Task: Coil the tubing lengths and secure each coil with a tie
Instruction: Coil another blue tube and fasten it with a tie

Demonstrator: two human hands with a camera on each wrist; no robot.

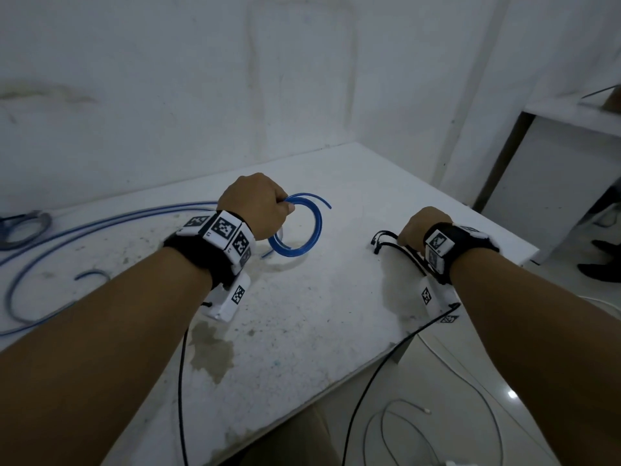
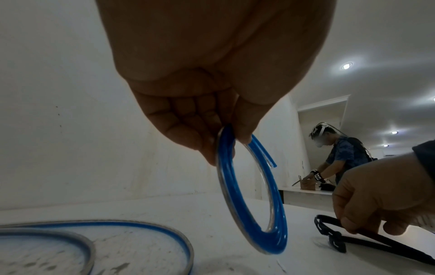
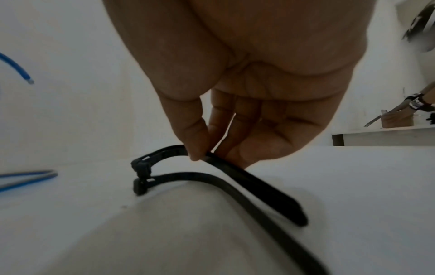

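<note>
My left hand [image 1: 285, 206] holds a small coil of blue tubing [image 1: 318, 227] upright just above the white table [image 1: 336, 314], thumb and fingers pinching its top. The left wrist view shows that pinch [image 2: 226, 147] and the coil [image 2: 233, 201], with one free end sticking out at its upper right. More blue tubing [image 1: 100, 223] lies loose on the table to the left. To the right, my right hand [image 1: 408, 237] pinches a black cable tie [image 3: 266, 188] between thumb and fingers [image 3: 207, 154], its head lifted. A second black tie [image 3: 200, 175] lies under it on the table.
A greyish tubing coil [image 1: 27, 230] lies at the table's far left. White walls close the back, and the table's front and right edges are near my arms. Cables [image 1: 403, 425] trail on the floor. Another person [image 2: 346, 158] works at a second table on the right.
</note>
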